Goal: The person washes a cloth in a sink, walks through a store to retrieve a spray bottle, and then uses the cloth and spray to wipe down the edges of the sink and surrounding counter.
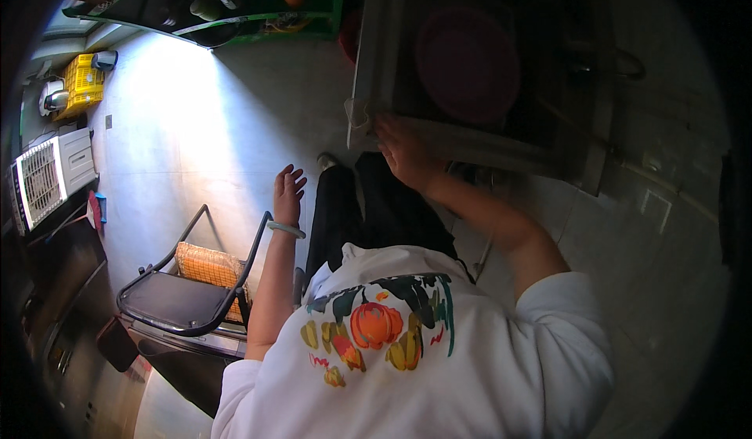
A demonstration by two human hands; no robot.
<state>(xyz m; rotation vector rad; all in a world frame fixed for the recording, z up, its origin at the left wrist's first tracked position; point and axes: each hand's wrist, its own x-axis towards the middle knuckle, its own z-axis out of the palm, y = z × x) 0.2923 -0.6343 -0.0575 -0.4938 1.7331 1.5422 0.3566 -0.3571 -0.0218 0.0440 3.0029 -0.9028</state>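
My left hand (288, 189) hangs in the air over the pale tiled floor, fingers slightly apart and nothing in them. A light-coloured bangle (286, 229) circles that wrist. At the front corner of a sink (493, 145), my right hand (402, 154) lies against the rim; it is dim and blurred, so its grip is unclear. A thin whitish loop (356, 113) hangs at the same corner, close to my right fingertips. Inside the sink stands a round pink plastic basin (468, 66), mostly in shadow. A faucet (625, 66) shows faintly on the sink's far side.
A folding chair (176, 298) with a woven backrest stands to my left. Beyond it are a white fan-like appliance (56, 172) and yellow plastic crates (84, 83). A green rack (258, 19) holding several items stands ahead. Part of a red container (349, 36) shows beside the sink.
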